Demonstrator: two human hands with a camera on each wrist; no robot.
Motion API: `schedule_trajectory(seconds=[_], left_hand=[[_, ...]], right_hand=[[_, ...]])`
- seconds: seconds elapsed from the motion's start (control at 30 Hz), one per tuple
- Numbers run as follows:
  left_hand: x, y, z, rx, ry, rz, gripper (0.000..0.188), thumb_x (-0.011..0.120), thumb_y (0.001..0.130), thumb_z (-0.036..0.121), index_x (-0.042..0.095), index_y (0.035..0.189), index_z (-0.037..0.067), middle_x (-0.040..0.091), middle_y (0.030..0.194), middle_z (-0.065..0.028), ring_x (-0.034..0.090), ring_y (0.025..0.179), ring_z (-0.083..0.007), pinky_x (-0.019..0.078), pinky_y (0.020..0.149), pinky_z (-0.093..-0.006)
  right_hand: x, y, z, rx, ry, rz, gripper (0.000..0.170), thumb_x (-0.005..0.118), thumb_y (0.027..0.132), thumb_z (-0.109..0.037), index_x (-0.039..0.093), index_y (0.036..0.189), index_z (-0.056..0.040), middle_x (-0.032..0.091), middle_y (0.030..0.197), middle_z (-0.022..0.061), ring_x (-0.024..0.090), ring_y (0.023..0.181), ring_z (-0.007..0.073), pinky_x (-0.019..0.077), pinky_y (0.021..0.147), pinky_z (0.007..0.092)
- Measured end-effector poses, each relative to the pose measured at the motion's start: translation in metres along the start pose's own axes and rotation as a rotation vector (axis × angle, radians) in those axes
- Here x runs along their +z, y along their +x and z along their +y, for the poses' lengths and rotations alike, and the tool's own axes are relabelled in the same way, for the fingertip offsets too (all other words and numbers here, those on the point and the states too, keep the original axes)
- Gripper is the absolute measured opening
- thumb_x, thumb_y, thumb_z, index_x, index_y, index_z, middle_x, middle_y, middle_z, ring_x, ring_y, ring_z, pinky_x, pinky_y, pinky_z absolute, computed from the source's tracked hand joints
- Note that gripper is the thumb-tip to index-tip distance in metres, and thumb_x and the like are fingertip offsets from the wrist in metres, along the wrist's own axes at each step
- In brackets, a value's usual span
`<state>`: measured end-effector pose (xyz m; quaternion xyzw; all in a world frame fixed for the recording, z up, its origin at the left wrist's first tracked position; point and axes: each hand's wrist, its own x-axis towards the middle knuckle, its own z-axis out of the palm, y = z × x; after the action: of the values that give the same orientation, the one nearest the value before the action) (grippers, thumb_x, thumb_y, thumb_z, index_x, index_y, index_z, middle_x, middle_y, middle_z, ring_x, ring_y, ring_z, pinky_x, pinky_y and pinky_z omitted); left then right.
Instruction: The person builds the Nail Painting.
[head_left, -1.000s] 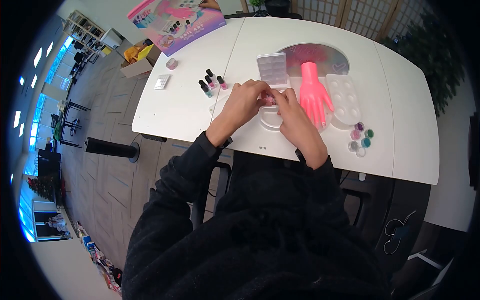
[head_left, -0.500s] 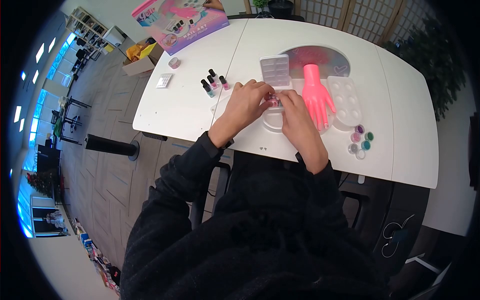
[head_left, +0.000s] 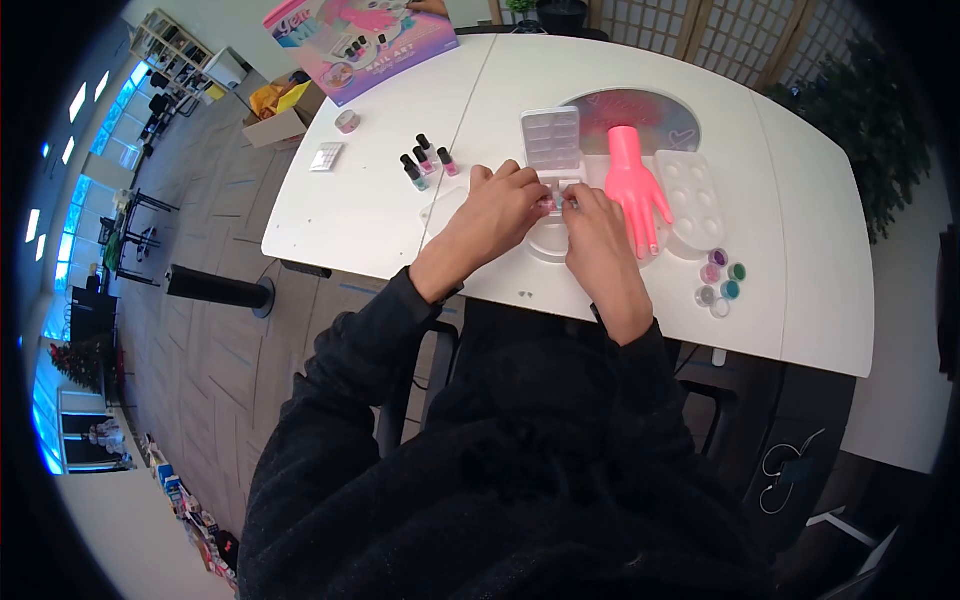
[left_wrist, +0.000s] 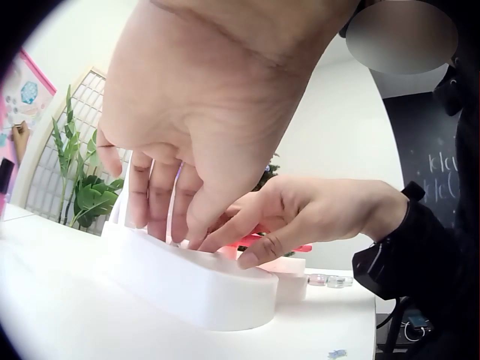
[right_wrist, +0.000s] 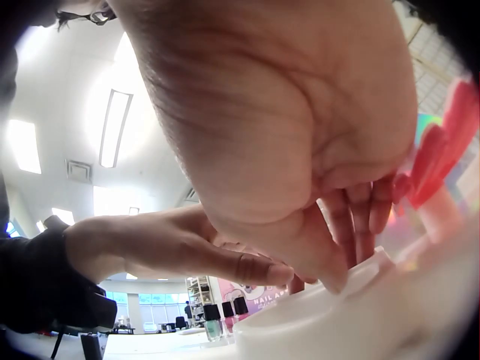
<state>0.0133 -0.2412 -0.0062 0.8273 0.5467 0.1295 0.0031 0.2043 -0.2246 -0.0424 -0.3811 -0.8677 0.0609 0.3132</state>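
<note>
Head view: white table (head_left: 350,215) across mid-frame, office floor at left. Left hand (head_left: 492,208) and right hand (head_left: 606,245) at centre, fingertips close together around small pink bits (head_left: 548,204) at the white base (head_left: 547,247), just below the raised lid (head_left: 551,138). Pink model hand (head_left: 630,188) just right; polish bottles (head_left: 424,160) upper left of centre.

Left wrist view: fingers bent down past the white rim, centre; right thumb beside them. Contact hidden, can't tell whether pinching.

Right wrist view: right thumb down at the rim, right of centre; left thumb just left of it. Grip again can't tell.

Probably sorting small loose bits. Suggest: brace palms on base, pinch lightly, avoid knocking lid.
</note>
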Motion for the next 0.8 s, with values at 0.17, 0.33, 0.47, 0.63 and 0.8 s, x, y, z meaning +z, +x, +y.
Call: schedule_trajectory(seconds=[0.17, 0.33, 0.47, 0.63, 0.8], left_hand=[[-0.005, -0.009, 0.004, 0.064, -0.031, 0.023, 0.021, 0.075, 0.096, 0.017, 0.078, 0.114, 0.008, 0.065, 0.124, -0.0051, 0.056, 0.118, -0.0252, 0.0391, 0.100, -0.0482], [-0.006, -0.009, 0.007, 0.059, -0.037, 0.013, 0.022, 0.075, 0.095, 0.016, 0.077, 0.115, 0.006, 0.063, 0.131, -0.0059, 0.055, 0.124, -0.0251, 0.0380, 0.106, -0.0521], [-0.004, -0.009, 0.009, 0.052, -0.030, -0.029, 0.029, 0.076, 0.094, 0.014, 0.074, 0.122, 0.007, 0.062, 0.137, -0.0080, 0.058, 0.126, -0.0262, 0.0370, 0.109, -0.0560], [-0.001, -0.012, 0.006, 0.079, -0.034, -0.017, 0.036, 0.076, 0.093, 0.012, 0.070, 0.128, 0.004, 0.062, 0.139, -0.0116, 0.061, 0.126, -0.0297, 0.0394, 0.111, -0.0553], [-0.001, -0.010, 0.002, 0.093, -0.132, -0.036, 0.040, 0.077, 0.092, 0.012, 0.068, 0.129, 0.001, 0.061, 0.142, -0.0140, 0.062, 0.127, -0.0318, 0.0425, 0.111, -0.0504]], right_hand=[[-0.006, 0.002, -0.006, 0.043, -0.017, -0.052, 0.029, 0.064, 0.082, 0.012, 0.073, 0.110, 0.0127, 0.062, 0.130, 0.0190, 0.060, 0.121, 0.0337, 0.0478, 0.102, 0.0447], [-0.004, 0.000, -0.002, 0.025, -0.017, -0.055, 0.035, 0.065, 0.081, 0.012, 0.071, 0.115, 0.0133, 0.061, 0.140, 0.0216, 0.056, 0.135, 0.0349, 0.0458, 0.110, 0.0444], [0.001, -0.003, 0.001, 0.000, -0.021, -0.020, 0.039, 0.065, 0.082, 0.011, 0.069, 0.120, 0.0124, 0.062, 0.140, 0.0220, 0.056, 0.135, 0.0347, 0.0450, 0.112, 0.0439], [0.007, -0.004, 0.001, -0.030, -0.104, -0.033, 0.039, 0.063, 0.085, 0.007, 0.067, 0.125, 0.0112, 0.063, 0.139, 0.0215, 0.057, 0.134, 0.0334, 0.0425, 0.114, 0.0435], [0.014, -0.001, -0.002, -0.035, -0.137, 0.004, 0.040, 0.063, 0.087, 0.006, 0.066, 0.126, 0.0110, 0.064, 0.136, 0.0205, 0.059, 0.130, 0.0325, 0.0424, 0.113, 0.0433]])
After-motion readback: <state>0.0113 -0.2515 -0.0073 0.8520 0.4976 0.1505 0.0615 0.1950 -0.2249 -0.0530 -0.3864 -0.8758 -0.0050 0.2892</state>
